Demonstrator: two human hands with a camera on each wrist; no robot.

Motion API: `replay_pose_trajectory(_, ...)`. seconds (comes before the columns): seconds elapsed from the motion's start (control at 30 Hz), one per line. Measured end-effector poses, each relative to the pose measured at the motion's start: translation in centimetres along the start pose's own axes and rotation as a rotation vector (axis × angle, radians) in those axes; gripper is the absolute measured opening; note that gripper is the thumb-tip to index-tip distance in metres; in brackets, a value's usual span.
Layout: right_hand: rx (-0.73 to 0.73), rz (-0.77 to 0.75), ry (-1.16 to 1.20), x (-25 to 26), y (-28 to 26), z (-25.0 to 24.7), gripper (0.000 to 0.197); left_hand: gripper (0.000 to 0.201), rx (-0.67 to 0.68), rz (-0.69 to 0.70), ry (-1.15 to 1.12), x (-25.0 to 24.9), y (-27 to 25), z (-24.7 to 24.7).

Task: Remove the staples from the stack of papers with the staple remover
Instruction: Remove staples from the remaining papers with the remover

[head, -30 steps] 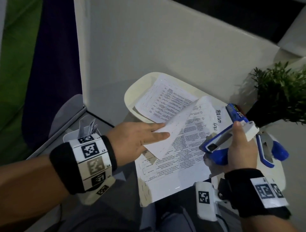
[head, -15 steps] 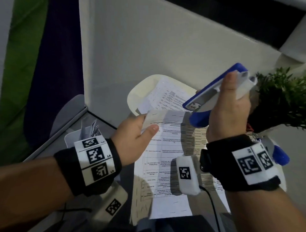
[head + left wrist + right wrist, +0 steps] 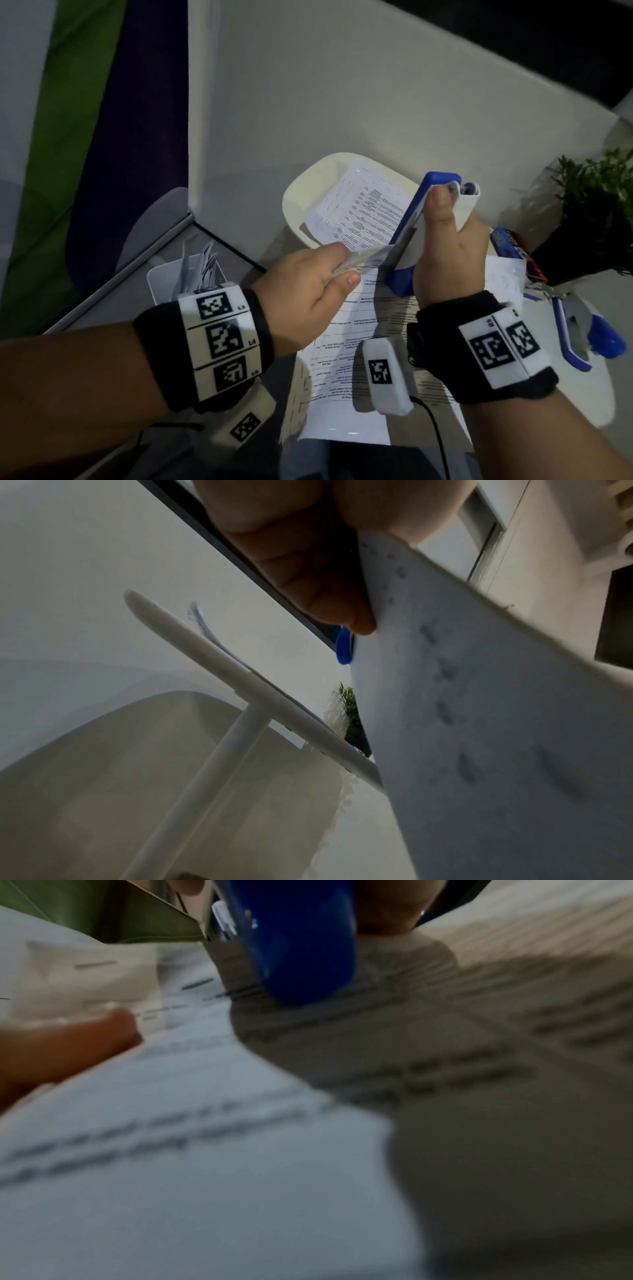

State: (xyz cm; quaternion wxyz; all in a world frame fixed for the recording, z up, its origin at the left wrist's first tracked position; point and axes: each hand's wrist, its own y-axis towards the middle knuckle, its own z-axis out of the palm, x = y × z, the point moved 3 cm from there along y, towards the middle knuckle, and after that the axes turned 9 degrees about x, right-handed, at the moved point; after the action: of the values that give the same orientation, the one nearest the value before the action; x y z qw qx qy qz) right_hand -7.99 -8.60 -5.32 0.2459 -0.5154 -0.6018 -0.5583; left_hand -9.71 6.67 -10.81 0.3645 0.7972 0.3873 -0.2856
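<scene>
The stack of printed papers [image 3: 346, 373] lies on the white table, hanging over its near edge. My left hand [image 3: 346, 270] pinches a raised corner of the papers [image 3: 479, 696] between thumb [image 3: 68, 1042] and fingers [image 3: 308, 574]. My right hand [image 3: 445, 219] grips a blue and white staple remover [image 3: 407, 240], shaped like a stapler, held almost upright. Its blue lower end [image 3: 301, 947] sits on the papers right beside the pinched corner. Short dark lines [image 3: 197, 984] near that end may be staples.
A second printed sheet [image 3: 363, 209] lies on the table's [image 3: 308, 192] far part. At the right are a blue-handled tool [image 3: 582, 329], a small box [image 3: 507, 243] and a potted plant [image 3: 596, 219]. A white bin with paper scraps [image 3: 191, 274] stands at the left, below the table.
My right hand lifted the staple remover from the table's right side, swung it up and brought its end down at the corner. My left hand went from pressing the sheets to pinching that corner.
</scene>
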Motion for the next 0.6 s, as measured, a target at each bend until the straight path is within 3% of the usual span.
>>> replay_pose_trajectory(0.1, 0.021, -0.014, 0.016, 0.1, 0.0, 0.0, 0.042, 0.022, 0.009, 0.013, 0.01, 0.0, -0.2, 0.1)
replay_pose_trajectory(0.23, 0.037, 0.061, 0.056, 0.3, 0.3, -0.4, 0.042, 0.051, 0.059, 0.006, -0.047, 0.4, 0.2, 0.3)
replay_pose_trajectory(0.33, -0.103, 0.169, 0.316, 0.3, 0.8, -1.6, 0.046, 0.056, 0.045, -0.051, -0.161, 1.2, 0.5, 0.0)
replay_pose_trajectory(0.4, -0.287, 0.124, 0.441, 0.5, 1.0, -3.5, 0.033, 0.049, 0.013, -0.093, -0.185, 1.4, 0.7, -0.3)
replay_pose_trajectory(0.5, -0.366, 0.103, 0.418, -0.2, 0.5, -6.1, 0.024, 0.036, -0.085, -0.221, -0.194, 2.1, 0.9, -0.9)
replay_pose_trajectory(0.57, -0.337, 0.215, 0.26, -1.7, -0.6, -7.2, 0.039, 0.03, -0.128, -0.262, -0.205, 2.6, 1.1, -1.2)
replay_pose_trajectory(0.6, -0.308, 0.282, 0.167, -2.6, -1.2, -7.5, 0.057, 0.032, -0.132, -0.246, -0.161, 2.8, 1.2, -1.4)
